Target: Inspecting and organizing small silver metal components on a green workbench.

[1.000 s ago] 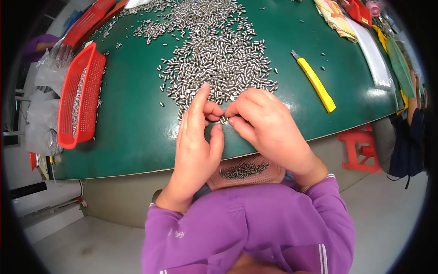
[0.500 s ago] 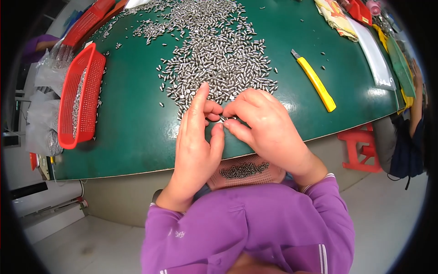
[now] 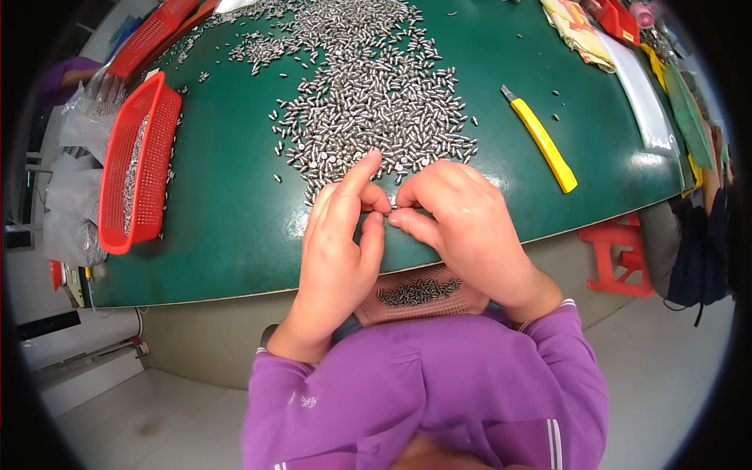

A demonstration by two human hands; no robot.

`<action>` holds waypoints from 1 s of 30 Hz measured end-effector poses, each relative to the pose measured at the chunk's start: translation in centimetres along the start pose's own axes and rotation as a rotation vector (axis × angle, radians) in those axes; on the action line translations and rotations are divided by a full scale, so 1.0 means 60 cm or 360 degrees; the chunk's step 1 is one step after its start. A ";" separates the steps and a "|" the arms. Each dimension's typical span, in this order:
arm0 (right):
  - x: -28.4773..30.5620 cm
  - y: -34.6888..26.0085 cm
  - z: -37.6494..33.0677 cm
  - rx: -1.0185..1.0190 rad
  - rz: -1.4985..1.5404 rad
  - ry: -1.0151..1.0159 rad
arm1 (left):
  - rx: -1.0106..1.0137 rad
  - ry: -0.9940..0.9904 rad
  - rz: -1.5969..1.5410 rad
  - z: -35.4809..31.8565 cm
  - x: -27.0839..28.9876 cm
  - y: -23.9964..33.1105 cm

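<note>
A large heap of small silvery metal pins (image 3: pixel 368 102) spreads over the green table in front of me. At its near edge my left hand (image 3: pixel 338 223) is closed in a pinch, forefinger stretched out above and thumb meeting another finger. Facing it, my right hand (image 3: pixel 468 213) pinches with thumb and forefinger. The fingertips of both hands meet around one small metal pin (image 3: pixel 393 207), mostly covered by them. Under the table edge, a pink mesh basket (image 3: pixel 392 313) rests at my lap with many dark-looking metal pins inside.
To the right lies a yellow utility knife (image 3: pixel 542 142) with its blade out. A red plastic basket (image 3: pixel 160 157) of metal pins stands at the left, beside clear plastic bags (image 3: pixel 74 207). Clear plastic sheeting (image 3: pixel 646 102) lies at the right edge, above a red stool (image 3: pixel 616 254).
My right hand's fingertips have shifted slightly right, and the left forefinger has tilted rightward and lowered. Both hands' fingertips now come together around one pin.
</note>
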State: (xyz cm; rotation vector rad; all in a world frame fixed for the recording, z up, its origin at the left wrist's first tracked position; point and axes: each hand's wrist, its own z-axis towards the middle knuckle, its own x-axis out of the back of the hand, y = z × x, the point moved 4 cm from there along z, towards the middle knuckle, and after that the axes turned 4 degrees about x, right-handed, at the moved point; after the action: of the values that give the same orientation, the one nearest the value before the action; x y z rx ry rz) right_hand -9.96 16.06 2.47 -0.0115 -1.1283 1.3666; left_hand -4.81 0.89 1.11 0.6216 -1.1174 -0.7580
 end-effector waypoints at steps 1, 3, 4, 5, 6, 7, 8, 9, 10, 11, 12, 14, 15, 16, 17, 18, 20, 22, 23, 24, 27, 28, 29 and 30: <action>0.000 0.000 0.000 0.0023 0.0031 -0.0044 | 0.0012 -0.0010 -0.0015 -0.001 0.000 -0.002; 0.001 0.000 -0.002 0.0033 0.0012 -0.0075 | 0.0017 0.0008 -0.0013 -0.001 -0.001 -0.003; 0.001 0.000 -0.003 0.0043 -0.0007 -0.0105 | 0.0021 0.0027 -0.0010 -0.001 -0.001 -0.003; 0.002 -0.001 -0.004 0.0044 -0.0006 -0.0106 | 0.0022 0.0027 -0.0010 -0.001 -0.002 -0.002; 0.003 -0.002 -0.005 0.0053 -0.0010 -0.0108 | 0.0027 0.0033 -0.0011 0.000 -0.002 -0.001; 0.004 -0.003 -0.006 0.0063 -0.0013 -0.0110 | 0.0032 0.0039 -0.0011 0.000 -0.002 0.000; 0.004 -0.002 -0.006 0.0064 -0.0013 -0.0109 | 0.0032 0.0039 -0.0010 -0.001 -0.001 0.000; 0.004 -0.002 -0.007 0.0072 0.0001 -0.0106 | 0.0031 0.0030 0.0004 -0.003 -0.001 -0.002; 0.005 0.000 -0.007 0.0078 0.0009 -0.0101 | 0.0027 0.0018 0.0015 -0.003 -0.001 -0.002; 0.005 0.001 -0.007 0.0078 0.0006 -0.0098 | 0.0023 0.0017 0.0013 -0.003 0.000 -0.001; 0.004 0.002 -0.006 0.0098 0.0036 -0.0095 | 0.0043 0.0005 -0.0016 -0.005 0.000 0.000; 0.002 0.002 -0.006 0.0112 0.0064 -0.0090 | 0.0062 -0.0013 -0.0048 -0.005 0.000 0.000; 0.001 0.003 -0.006 0.0105 0.0078 -0.0065 | 0.0043 -0.0025 -0.0037 -0.005 -0.001 0.001; 0.001 0.003 -0.005 0.0102 0.0097 -0.0042 | 0.0027 -0.0032 -0.0023 -0.006 0.000 0.002; 0.001 0.002 -0.005 0.0102 0.0098 -0.0042 | 0.0027 -0.0033 -0.0022 -0.005 0.001 0.002; 0.002 0.003 -0.005 0.0061 0.0124 -0.0075 | 0.0010 -0.0041 0.0006 -0.005 0.001 0.004; 0.002 0.003 -0.002 0.0024 0.0153 -0.0110 | -0.0006 -0.0047 0.0037 -0.005 0.003 0.006; 0.006 0.005 0.003 -0.0032 0.0182 -0.0007 | -0.0026 -0.0035 0.0053 -0.005 0.004 0.008; 0.004 0.006 0.005 -0.0032 0.0181 -0.0007 | -0.0026 -0.0035 0.0052 -0.005 0.004 0.007; 0.004 0.007 0.007 -0.0027 0.0062 0.0040 | -0.0021 -0.0035 0.0056 -0.005 0.004 0.006; 0.003 0.007 0.005 -0.0015 -0.0104 0.0070 | -0.0025 -0.0038 0.0047 -0.004 0.003 0.007; 0.001 0.006 0.005 -0.0002 -0.0138 0.0051 | -0.0025 -0.0035 0.0044 -0.004 0.003 0.007; 0.001 0.005 0.005 -0.0001 -0.0136 0.0048 | -0.0023 -0.0033 0.0045 -0.004 0.003 0.006; 0.002 0.004 0.004 -0.0008 -0.0126 0.0033 | -0.0062 -0.0030 0.0064 -0.004 0.003 0.008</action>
State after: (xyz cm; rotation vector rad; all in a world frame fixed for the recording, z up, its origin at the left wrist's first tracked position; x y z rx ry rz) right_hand -10.33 16.10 2.51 0.0154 -1.1034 1.2905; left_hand -4.46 1.04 1.49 0.5588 -1.1270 -0.7507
